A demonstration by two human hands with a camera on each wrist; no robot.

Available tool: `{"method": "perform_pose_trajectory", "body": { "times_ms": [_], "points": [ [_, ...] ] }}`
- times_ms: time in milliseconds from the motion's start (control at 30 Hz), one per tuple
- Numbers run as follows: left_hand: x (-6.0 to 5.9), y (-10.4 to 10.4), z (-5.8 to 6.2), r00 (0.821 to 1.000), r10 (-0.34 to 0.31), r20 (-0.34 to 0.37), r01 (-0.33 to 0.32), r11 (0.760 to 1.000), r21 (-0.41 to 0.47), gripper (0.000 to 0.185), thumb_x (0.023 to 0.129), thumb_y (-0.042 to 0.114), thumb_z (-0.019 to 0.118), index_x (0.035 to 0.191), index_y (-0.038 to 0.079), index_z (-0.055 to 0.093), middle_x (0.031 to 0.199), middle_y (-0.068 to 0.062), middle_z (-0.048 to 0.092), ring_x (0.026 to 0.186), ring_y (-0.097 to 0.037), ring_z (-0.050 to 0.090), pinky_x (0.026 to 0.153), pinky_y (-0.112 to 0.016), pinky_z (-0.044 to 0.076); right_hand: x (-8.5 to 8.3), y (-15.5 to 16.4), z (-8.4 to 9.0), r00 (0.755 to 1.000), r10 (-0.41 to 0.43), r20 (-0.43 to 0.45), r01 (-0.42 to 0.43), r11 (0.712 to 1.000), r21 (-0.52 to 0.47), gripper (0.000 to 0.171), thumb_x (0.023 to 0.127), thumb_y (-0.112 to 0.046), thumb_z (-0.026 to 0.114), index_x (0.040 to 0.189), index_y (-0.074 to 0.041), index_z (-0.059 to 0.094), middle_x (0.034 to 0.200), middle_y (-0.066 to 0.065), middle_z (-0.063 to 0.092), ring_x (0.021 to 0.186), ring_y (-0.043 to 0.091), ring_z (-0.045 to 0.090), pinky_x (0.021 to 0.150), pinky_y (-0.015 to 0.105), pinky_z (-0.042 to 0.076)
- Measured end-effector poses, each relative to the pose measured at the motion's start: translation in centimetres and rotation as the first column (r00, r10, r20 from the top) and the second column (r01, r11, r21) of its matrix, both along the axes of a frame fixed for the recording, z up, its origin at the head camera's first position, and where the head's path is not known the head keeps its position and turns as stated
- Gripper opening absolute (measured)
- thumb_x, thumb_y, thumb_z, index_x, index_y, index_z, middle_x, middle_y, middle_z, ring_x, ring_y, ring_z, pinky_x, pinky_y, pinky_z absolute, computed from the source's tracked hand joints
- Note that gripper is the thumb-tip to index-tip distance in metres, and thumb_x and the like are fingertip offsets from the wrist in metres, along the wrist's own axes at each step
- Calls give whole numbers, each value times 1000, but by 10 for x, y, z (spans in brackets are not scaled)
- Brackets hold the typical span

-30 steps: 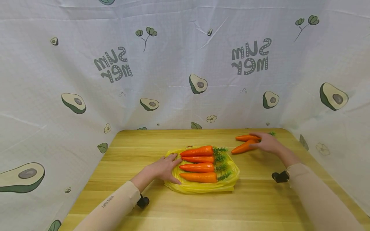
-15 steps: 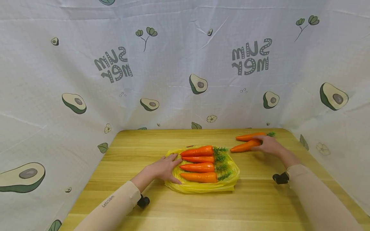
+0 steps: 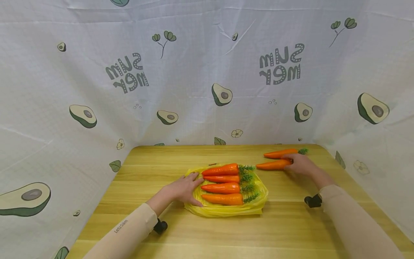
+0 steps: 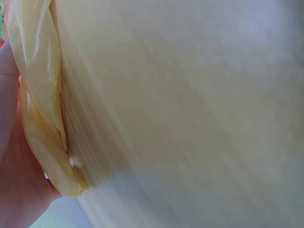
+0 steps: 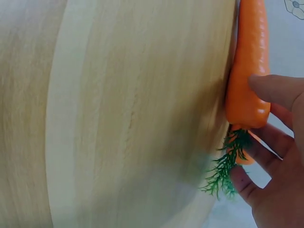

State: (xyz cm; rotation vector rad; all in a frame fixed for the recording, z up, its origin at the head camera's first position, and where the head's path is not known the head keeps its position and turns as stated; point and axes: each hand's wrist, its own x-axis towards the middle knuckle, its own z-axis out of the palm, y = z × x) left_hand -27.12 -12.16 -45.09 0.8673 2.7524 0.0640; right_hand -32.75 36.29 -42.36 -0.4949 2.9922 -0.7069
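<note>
My right hand (image 3: 301, 165) grips an orange carrot (image 3: 273, 165) near its thick end, at the back right of the table. In the right wrist view the thumb presses on this carrot (image 5: 249, 61), and its green leafy top (image 5: 228, 164) hangs by the fingers. Just behind it lies a second carrot (image 3: 280, 153). My left hand (image 3: 185, 189) rests with fingers spread on the left edge of a yellow plastic bag (image 3: 223, 211). Several carrots lie side by side on the bag, leaves to the right, such as the nearest carrot (image 3: 222, 199). Folded bag plastic (image 4: 40, 95) shows beside the left hand in the left wrist view.
The wooden table (image 3: 207, 233) has rounded back corners. A white cloth (image 3: 194, 72) printed with avocados surrounds it at the back and sides. A black wrist camera (image 3: 313, 201) sits under the right forearm, another black wrist camera (image 3: 160, 226) under the left.
My right hand has taken hold of the nearer right-hand carrot and turned it so it lies more level, its tip slightly left and up. The left hand stays where it was.
</note>
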Motion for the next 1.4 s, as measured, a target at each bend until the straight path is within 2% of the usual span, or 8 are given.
{"method": "perform_pose_trajectory", "body": {
  "times_ms": [100,300,400,667,767,933,1233,1400],
  "points": [
    [1,0,0,1000,-4,1,4,1000,2,106,78,76,67,160,19,32,167,-16,21,154,-34,22,120,-58,25,-1,0,-3,1000,-2,6,2,1000,2,60,91,-5,64,142,-37,59,151,6,53,120,35,55,91,50,45],
    [1,0,0,1000,-3,-5,3,1000,6,106,78,78,65,160,20,31,167,-16,20,154,-34,21,121,-58,25,0,2,-5,1000,-5,2,5,1000,-1,53,94,-8,64,142,-28,60,151,11,51,122,40,54,95,57,44],
    [1,0,-1,1000,-3,-5,3,1000,4,107,78,78,65,160,20,31,167,-16,20,154,-34,21,121,-58,25,1,2,-5,1000,0,2,0,1000,-3,51,94,-8,64,142,-26,61,151,13,51,120,40,55,93,56,45],
    [0,-1,-2,1000,-3,-5,3,1000,-7,107,77,79,65,160,20,31,167,-15,19,154,-33,21,121,-58,25,4,-2,-4,999,26,-37,-26,1000,14,59,92,-5,65,142,-36,59,151,7,53,112,33,58,88,45,45],
    [0,-1,-3,1000,-5,-6,5,1000,-6,107,77,79,65,160,20,31,167,-15,20,154,-34,21,121,-58,25,5,-3,-4,998,45,-49,-45,999,12,66,92,-1,63,141,-44,56,152,3,52,116,33,57,89,46,45],
    [0,0,-3,1000,-8,-14,8,1000,-7,107,77,79,65,160,20,31,167,-15,20,154,-34,22,121,-57,25,6,-2,-5,998,46,-47,-45,999,11,76,92,0,63,138,-59,50,153,-4,51,110,29,56,84,39,43],
    [-1,0,-4,1000,-8,-17,8,1000,-6,107,77,79,64,160,20,31,167,-15,20,154,-33,22,121,-57,25,8,0,-3,997,37,-72,-35,999,35,79,89,0,64,137,-61,50,151,-1,52,98,26,58,79,37,43],
    [-1,0,-4,1000,-9,-17,8,1000,-8,107,77,79,64,160,20,31,167,-15,21,154,-33,22,121,-57,25,10,2,0,998,27,-62,-24,999,43,75,90,-1,65,138,-58,51,152,2,52,108,31,58,88,48,47]
  ]
}}
